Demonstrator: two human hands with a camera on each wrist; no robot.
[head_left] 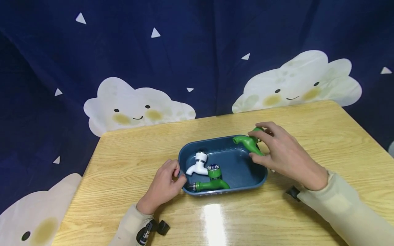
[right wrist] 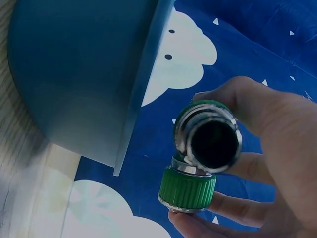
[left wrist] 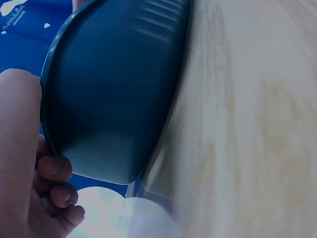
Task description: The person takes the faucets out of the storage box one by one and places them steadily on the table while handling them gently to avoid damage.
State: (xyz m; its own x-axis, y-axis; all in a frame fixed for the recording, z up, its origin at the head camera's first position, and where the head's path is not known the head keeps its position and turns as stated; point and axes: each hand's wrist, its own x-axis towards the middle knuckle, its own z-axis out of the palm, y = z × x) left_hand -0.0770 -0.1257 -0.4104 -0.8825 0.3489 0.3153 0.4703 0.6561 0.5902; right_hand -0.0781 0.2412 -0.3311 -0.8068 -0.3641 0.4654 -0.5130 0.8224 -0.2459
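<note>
A dark blue oblong plastic basin [head_left: 237, 164] sits on the wooden table. My left hand [head_left: 166, 182] grips its left rim between thumb and curled fingers, and the left wrist view shows those fingers [left wrist: 62, 193] at the edge. Over the basin's right end, my right hand [head_left: 281, 153] holds a green tap [head_left: 246, 140], its spout pointing left. Seen from the right wrist, this tap's threaded metal inlet [right wrist: 213, 144] faces the camera, with the ribbed green knob [right wrist: 187, 188] below. Inside the basin's left half lie a white tap [head_left: 198, 167] and another green tap [head_left: 212, 184].
The pale wooden table [head_left: 129, 153] extends around the basin on every side. Behind it hangs a dark blue curtain [head_left: 197, 51] printed with white clouds and triangles. Black straps [head_left: 150, 230] with small devices sit at both wrists.
</note>
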